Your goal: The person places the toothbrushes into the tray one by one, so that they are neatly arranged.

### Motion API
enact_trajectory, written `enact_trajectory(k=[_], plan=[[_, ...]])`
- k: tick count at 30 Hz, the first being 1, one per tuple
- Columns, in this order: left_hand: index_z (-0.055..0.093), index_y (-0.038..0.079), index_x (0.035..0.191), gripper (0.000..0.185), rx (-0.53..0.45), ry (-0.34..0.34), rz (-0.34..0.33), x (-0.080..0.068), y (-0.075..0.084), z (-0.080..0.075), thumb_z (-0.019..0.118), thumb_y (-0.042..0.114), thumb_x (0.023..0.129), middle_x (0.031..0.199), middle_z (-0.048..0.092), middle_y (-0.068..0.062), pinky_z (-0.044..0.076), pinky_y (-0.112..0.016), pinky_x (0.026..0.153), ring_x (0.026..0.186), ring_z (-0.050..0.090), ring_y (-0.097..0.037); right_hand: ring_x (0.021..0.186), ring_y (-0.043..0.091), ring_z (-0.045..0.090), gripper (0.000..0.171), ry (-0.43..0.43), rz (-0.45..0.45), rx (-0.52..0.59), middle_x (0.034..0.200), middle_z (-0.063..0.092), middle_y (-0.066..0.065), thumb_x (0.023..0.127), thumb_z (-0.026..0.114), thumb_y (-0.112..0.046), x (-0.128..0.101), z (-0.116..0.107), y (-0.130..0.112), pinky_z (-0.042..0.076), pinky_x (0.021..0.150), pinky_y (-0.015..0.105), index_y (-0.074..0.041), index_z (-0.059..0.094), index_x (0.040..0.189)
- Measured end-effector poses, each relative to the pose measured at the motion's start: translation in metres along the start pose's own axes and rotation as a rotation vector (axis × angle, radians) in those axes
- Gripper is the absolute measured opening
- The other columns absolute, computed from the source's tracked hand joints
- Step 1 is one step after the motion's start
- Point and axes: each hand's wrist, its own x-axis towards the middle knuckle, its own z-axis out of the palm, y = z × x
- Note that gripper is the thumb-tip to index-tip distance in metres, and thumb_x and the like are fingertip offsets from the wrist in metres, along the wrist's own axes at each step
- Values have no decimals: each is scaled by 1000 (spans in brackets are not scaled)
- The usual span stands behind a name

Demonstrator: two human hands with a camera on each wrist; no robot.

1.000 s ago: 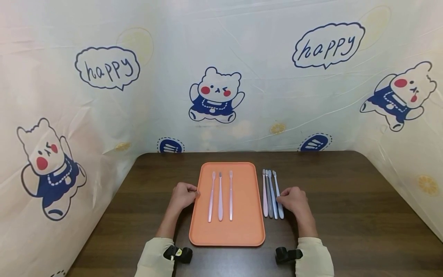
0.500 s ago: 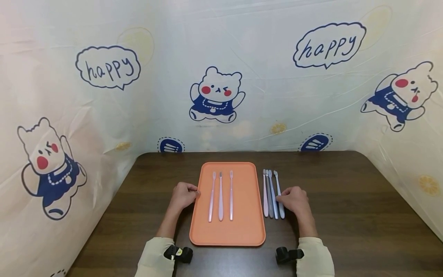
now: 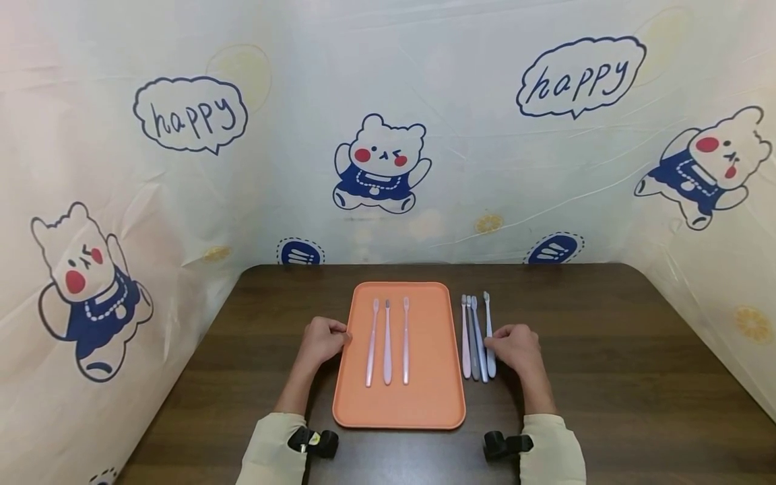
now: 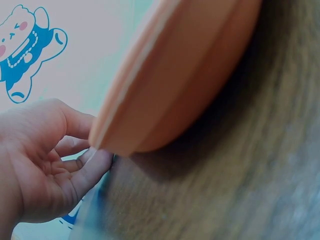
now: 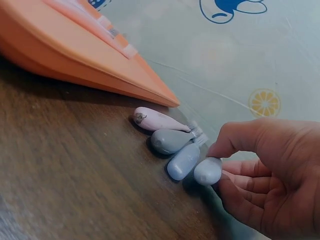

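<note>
An orange tray point(image 3: 433, 404) lies on the table with three pinkish toothbrushes, the middle one point(image 3: 387, 350) among them, side by side on it, heads pointing away. My left hand point(image 3: 323, 339) pinches the tray's left rim between thumb and fingers, as the left wrist view also shows. Right of the tray, my right hand point(image 3: 515, 347) holds a pale blue toothbrush point(image 5: 208, 171) between thumb and fingertips. Close beside it lie a pink toothbrush point(image 5: 157, 120), a grey toothbrush point(image 5: 171, 141) and a blue toothbrush point(image 5: 183, 162), near the tray's right edge.
The dark wooden table point(image 3: 606, 377) extends to both sides of the tray. A pale curtain point(image 3: 461, 168) printed with bears and "happy" bubbles hangs behind and along the sides. Each sleeve carries a black wrist camera, such as the left one point(image 3: 324, 443).
The pale blue toothbrush in my right hand has turned straighter and slid slightly away from me, its head swinging right of the others. My left hand and the tray stay put.
</note>
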Motion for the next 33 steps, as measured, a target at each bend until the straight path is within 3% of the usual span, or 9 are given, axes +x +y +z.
enact_trajectory(k=[24,33], plan=[[77,-3,103,21,-9,-2,22,-1,2,-2,70,7,87,91,77,-16,60,-30,65,69,69,-14,73,17,64,29,31,-42,102,89,76,14,87,71,-21,-2,-4,-13,48,61,26,2,74,105],[78,-3,103,21,-2,2,20,-1,1,-1,70,8,86,91,77,-16,59,-30,65,69,70,-14,73,16,66,28,-15,-48,152,93,76,16,90,71,-19,-7,-1,-23,52,64,27,3,72,108]])
